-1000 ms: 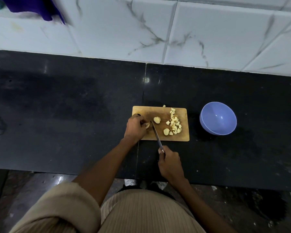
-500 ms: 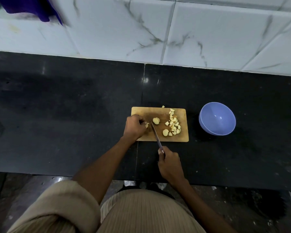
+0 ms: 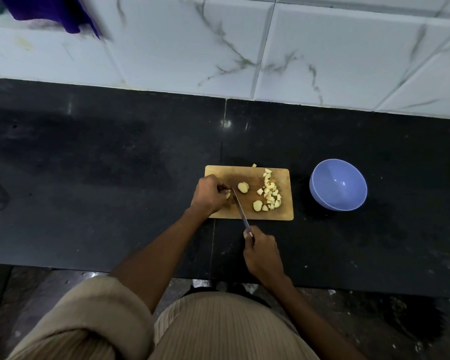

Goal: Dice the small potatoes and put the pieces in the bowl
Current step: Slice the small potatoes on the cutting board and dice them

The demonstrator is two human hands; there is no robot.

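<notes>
A wooden cutting board (image 3: pixel 283 214) lies on the black counter. My left hand (image 3: pixel 209 194) rests on the board's left part, fingers curled round a small potato piece (image 3: pixel 227 195) that is mostly hidden. My right hand (image 3: pixel 262 253) grips the handle of a knife (image 3: pixel 240 209) near the counter's front; the blade runs up to the held piece, right beside my fingers. A potato slice (image 3: pixel 243 187) lies mid-board. A pile of several diced pieces (image 3: pixel 270 192) sits on the board's right side, with a bigger chunk (image 3: pixel 257 205) at its lower left. The lilac bowl (image 3: pixel 322 193) stands right of the board, holding nothing.
One stray potato cube (image 3: pixel 254 165) lies on the black counter (image 3: pixel 115 178) just behind the board. White marble tiles (image 3: pixel 322 48) back the counter. A purple cloth (image 3: pixel 50 11) hangs at the top left. The counter's front edge runs just below my right hand.
The knife blade has edged left against the piece under my left hand. Both hands stay in nearly the same places.
</notes>
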